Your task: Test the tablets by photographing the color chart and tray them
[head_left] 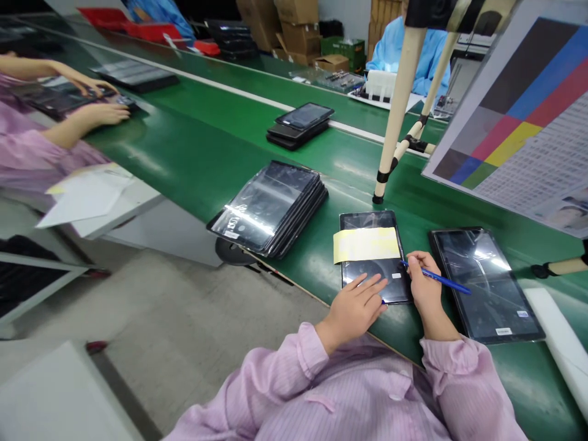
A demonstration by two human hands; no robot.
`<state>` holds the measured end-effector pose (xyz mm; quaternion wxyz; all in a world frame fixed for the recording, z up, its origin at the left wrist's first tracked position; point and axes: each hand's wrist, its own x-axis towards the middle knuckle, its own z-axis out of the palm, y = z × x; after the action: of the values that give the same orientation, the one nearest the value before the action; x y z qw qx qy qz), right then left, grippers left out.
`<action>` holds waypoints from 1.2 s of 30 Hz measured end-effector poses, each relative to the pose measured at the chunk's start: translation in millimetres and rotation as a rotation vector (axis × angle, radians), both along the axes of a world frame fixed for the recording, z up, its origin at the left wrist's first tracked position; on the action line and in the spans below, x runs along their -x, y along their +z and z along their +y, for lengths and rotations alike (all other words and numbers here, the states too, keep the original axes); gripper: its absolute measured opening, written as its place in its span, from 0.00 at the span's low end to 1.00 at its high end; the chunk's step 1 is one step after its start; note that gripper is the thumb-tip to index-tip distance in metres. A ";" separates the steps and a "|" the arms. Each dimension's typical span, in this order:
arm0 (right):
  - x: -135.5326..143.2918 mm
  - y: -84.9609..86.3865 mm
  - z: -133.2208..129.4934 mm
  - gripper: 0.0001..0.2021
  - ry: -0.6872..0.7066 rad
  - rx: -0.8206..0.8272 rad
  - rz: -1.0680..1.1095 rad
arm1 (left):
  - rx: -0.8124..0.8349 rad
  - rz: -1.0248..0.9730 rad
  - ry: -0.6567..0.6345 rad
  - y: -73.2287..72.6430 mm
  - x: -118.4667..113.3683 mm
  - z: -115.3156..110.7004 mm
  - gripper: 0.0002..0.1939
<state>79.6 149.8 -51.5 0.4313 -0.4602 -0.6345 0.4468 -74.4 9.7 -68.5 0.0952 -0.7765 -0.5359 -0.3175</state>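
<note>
1. Tablet lies flat on the green bench, right of centre in the frame; my left hand rests on its lower part, fingers a little spread, grasping nothing that shows.
2. With my right hand, at the tablet's right edge, I hold a blue pen in a narrow pinch.
3. Across the tablet's upper half I see a yellow paper strip, its left end jutting past the edge.
4. Just right of my right hand, another tablet lies face up.
5. Mid-frame, near my tablet, sits a tall stack of tablets; above it, a smaller stack.
6. Upper left, a co-worker's hand shows; upper right, a colour chart hangs tilted.
</note>
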 end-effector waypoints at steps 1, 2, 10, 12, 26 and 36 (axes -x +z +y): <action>-0.3 -0.8 0.2 0.21 0.000 0.006 -0.004 | -0.006 0.003 0.004 0.3 -0.1 -0.1 0.10; -0.9 -1.2 -0.2 0.20 0.003 0.011 -0.010 | -0.010 0.008 0.006 0.4 -0.2 -0.1 0.10; 0.5 -1.1 -5.5 0.20 0.008 0.039 -0.010 | -0.013 0.024 0.025 -1.0 -0.7 -1.3 0.10; 1.1 -1.6 -5.4 0.20 0.009 0.041 -0.001 | -0.008 0.026 0.024 -1.1 -0.6 -1.4 0.11; -4.4 -7.0 -2.3 0.20 0.000 0.014 -0.036 | -0.001 -0.041 -0.001 -10.5 -1.1 -5.1 0.11; -14.2 -15.6 1.4 0.18 -0.079 -0.073 -0.049 | -0.054 -0.096 -0.043 -20.8 0.8 0.8 0.17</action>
<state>93.8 151.2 -67.1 0.4495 -0.4799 -0.6418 0.3946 -75.2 10.5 -89.4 0.0832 -0.7689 -0.5142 -0.3708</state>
